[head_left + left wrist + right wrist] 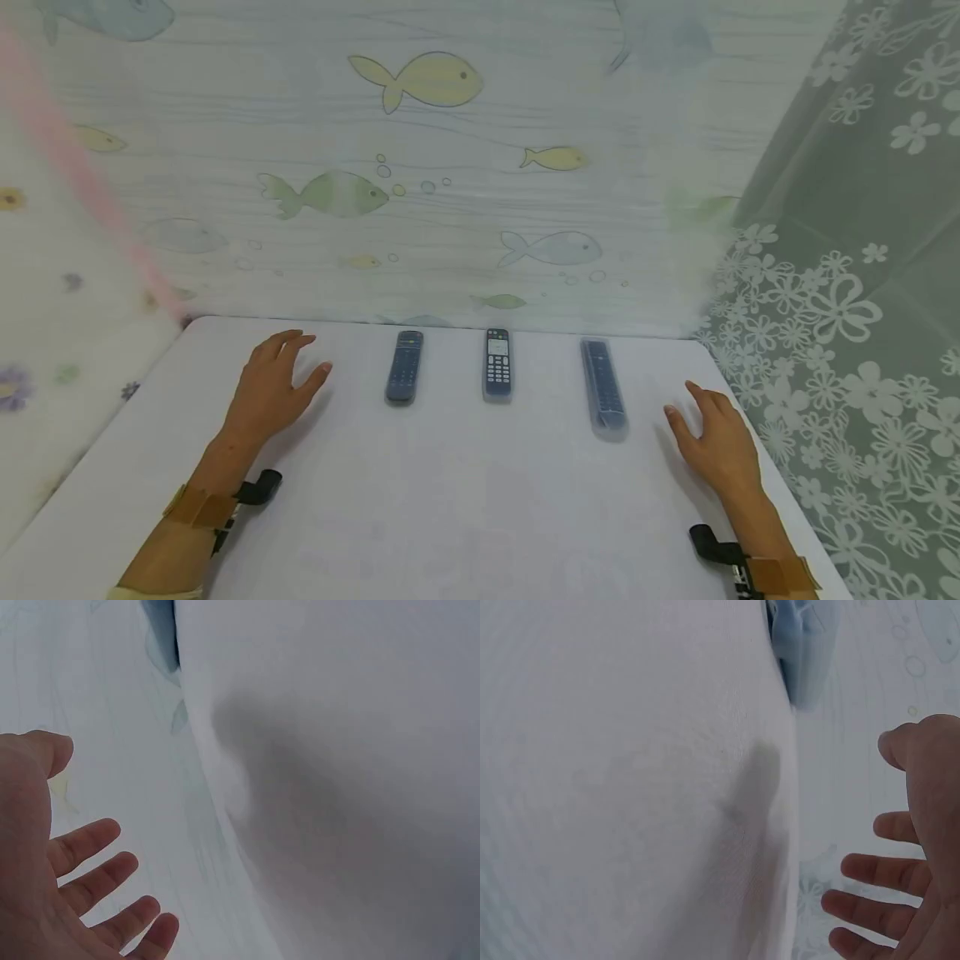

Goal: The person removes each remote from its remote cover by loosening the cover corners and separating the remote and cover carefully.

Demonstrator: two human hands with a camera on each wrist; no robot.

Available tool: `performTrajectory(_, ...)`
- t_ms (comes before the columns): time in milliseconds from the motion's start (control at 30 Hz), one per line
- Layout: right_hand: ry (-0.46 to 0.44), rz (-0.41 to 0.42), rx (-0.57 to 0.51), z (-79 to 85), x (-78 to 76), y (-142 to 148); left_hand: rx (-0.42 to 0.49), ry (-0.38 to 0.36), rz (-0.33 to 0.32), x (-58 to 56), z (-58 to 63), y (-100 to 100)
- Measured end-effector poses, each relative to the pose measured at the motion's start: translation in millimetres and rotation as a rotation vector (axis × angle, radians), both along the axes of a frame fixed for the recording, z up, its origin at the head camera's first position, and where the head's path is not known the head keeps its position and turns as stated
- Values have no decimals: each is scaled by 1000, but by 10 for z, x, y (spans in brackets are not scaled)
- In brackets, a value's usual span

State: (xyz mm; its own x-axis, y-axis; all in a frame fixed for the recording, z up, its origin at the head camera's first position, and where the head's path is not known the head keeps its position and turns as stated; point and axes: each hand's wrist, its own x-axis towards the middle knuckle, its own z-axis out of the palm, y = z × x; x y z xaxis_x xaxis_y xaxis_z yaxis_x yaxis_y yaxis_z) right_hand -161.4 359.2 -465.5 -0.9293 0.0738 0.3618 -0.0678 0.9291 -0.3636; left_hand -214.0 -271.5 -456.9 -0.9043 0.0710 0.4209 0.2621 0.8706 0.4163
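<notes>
Three remote controls lie apart on the white table, near its far edge. The left remote control is dark and leans slightly. In the middle, the second remote control has pale buttons and a light panel near its top. A longer remote control on the right seems to be in a clear sleeve. My left hand hovers left of them, fingers relaxed, thumb apart, holding nothing. Nearest the long remote is my right hand, also relaxed and holding nothing. Each wrist view shows the spread fingers and one remote's end.
Behind the table hangs a pale cloth printed with fish. A sheer curtain with white flowers borders the right side. Flower-printed fabric stands on the left. Each wrist wears a strap with a black mount.
</notes>
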Motion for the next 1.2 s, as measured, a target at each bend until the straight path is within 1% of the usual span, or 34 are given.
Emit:
performTrajectory(133,36,54,-13,0,-3,5,36,-15,-39,-31,19,154)
performTrajectory(267,63,94,-14,11,-19,-13,41,-24,-94,-67,13,334)
performTrajectory(400,87,100,-10,24,-31,-42,46,-24,-144,-109,48,525)
performTrajectory(633,105,97,1,34,-37,-85,43,-59,-219,-166,113,891)
performTrajectory(800,119,111,17,51,-81,-121,53,-56,-283,-202,138,1165)
performTrajectory(1000,136,135,25,50,-99,-150,56,-68,-349,-198,145,1470)
performTrajectory(1100,144,131,33,52,-98,-169,53,-81,-388,-187,163,1605)
performTrajectory(1200,151,127,35,57,-108,-189,50,-92,-411,-191,163,1717)
